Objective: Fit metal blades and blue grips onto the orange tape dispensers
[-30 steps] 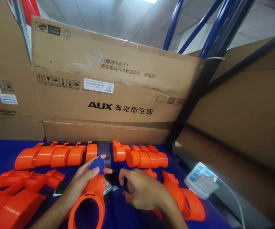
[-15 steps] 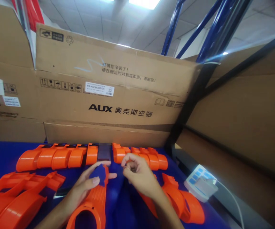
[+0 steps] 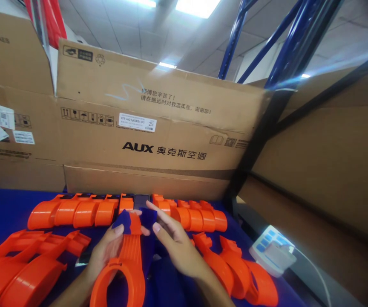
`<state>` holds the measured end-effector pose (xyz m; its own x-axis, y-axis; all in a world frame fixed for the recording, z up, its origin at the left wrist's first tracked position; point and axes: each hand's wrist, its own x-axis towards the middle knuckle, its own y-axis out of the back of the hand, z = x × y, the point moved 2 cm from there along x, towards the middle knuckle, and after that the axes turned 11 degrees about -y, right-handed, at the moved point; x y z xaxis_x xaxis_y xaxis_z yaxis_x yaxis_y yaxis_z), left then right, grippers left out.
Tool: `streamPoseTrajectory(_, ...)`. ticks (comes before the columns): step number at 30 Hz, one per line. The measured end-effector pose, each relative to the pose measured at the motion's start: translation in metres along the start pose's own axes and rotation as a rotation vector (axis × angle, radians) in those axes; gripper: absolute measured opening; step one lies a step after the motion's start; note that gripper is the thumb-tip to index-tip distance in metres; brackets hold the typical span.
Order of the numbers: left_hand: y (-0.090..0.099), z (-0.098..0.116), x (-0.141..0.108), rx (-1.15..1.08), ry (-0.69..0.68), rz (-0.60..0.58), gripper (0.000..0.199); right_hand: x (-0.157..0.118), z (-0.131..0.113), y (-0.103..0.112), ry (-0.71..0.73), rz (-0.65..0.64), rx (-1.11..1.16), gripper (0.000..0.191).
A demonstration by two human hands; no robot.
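My left hand (image 3: 109, 243) is wrapped round the upper end of an orange plastic part (image 3: 131, 256), which has a large ring at its lower end. Dark blue pieces stick out on both sides of that end, one (image 3: 122, 221) under my left thumb. The other blue piece (image 3: 148, 218) lies against the fingers of my right hand (image 3: 174, 243), held between its thumb and fingers. What is under the left fingers is partly hidden.
Rows of orange parts (image 3: 84, 213) stand along the back of the blue table (image 3: 8, 200). More lie at left (image 3: 30, 277) and right (image 3: 238, 273). A dark phone-like object (image 3: 142, 200), a white power strip (image 3: 271, 251) and a cardboard wall (image 3: 171, 128) are around.
My right hand has come closer to the orange part and opened out round a blue piece now seen on its right. The part has turned, and the view has shifted slightly.
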<state>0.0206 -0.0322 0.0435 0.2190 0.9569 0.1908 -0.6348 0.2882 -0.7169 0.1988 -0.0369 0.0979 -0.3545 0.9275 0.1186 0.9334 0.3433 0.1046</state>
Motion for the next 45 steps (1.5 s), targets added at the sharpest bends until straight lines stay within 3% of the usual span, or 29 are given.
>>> streamPoseTrajectory(9,0.005,-0.002,0.002,0.024,-0.039,0.05,0.064,0.007,0.017,0.011,0.074,0.253,0.0,0.053)
streamPoseTrajectory(12,0.005,-0.001,0.0,0.029,-0.129,0.096,0.064,0.004,0.016,0.01,0.143,0.297,-0.092,0.052)
streamPoseTrajectory(17,0.009,-0.001,-0.004,0.224,-0.407,0.266,0.066,-0.002,0.0,0.004,0.297,0.25,-0.323,0.038)
streamPoseTrajectory(19,0.008,0.0,-0.005,0.289,-0.472,0.279,0.069,-0.004,-0.004,0.003,0.331,0.222,-0.358,0.038)
streamPoseTrajectory(28,-0.007,0.002,-0.008,0.304,-0.465,0.227,0.064,-0.006,-0.006,0.0,0.352,0.204,-0.395,0.04)
streamPoseTrajectory(38,0.016,-0.005,0.001,0.309,-0.514,0.172,0.067,-0.007,-0.004,-0.002,0.373,0.221,-0.448,0.041)
streamPoseTrajectory(45,0.001,-0.003,-0.005,0.335,-0.567,0.175,0.062,-0.007,-0.003,-0.001,0.377,0.213,-0.462,0.043)
